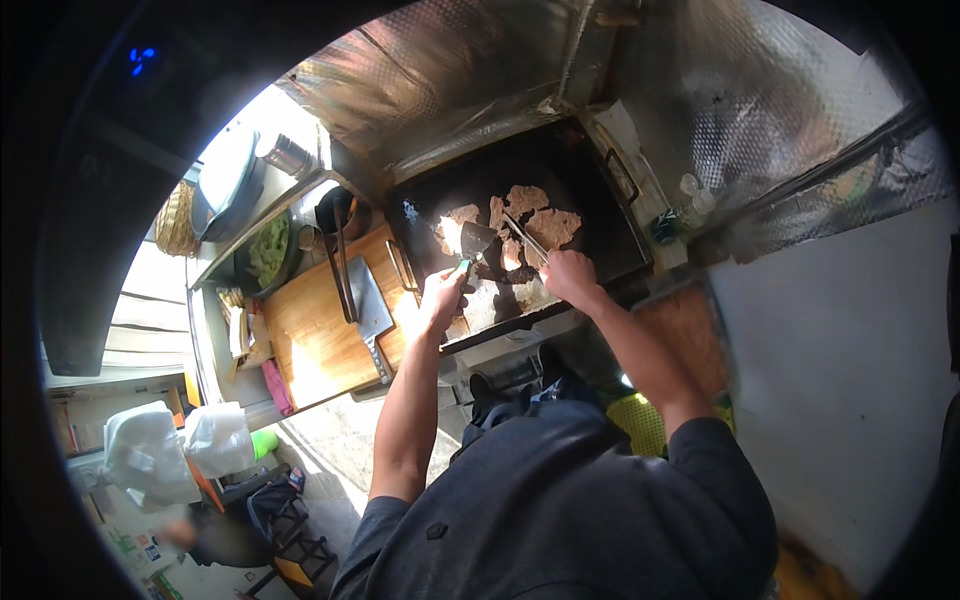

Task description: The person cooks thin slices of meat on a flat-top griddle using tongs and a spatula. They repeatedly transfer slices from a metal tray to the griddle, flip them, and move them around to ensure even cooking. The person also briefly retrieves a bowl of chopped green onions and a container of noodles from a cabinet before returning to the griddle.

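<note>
Your left hand (pixel 443 292) grips a green-handled metal spatula (pixel 473 242) on the black flat griddle (pixel 600 215); your right hand (pixel 566 273) closes around slim metal tongs (pixel 526 238) over browned meat slices (pixel 528 215).

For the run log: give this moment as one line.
left hand: holds spatula | right hand: holds tongs | meat on griddle | cleaver on board

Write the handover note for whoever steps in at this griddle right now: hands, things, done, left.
Left hand: shut on the spatula, blade among the meat.
Right hand: shut on the tongs, tips at the meat slices.
Slices lie spread mid-griddle, pale brown.
Cleaver rests on the wooden board to the left.
Done: meat laid out. Left: probably turning, then taking off.
</note>
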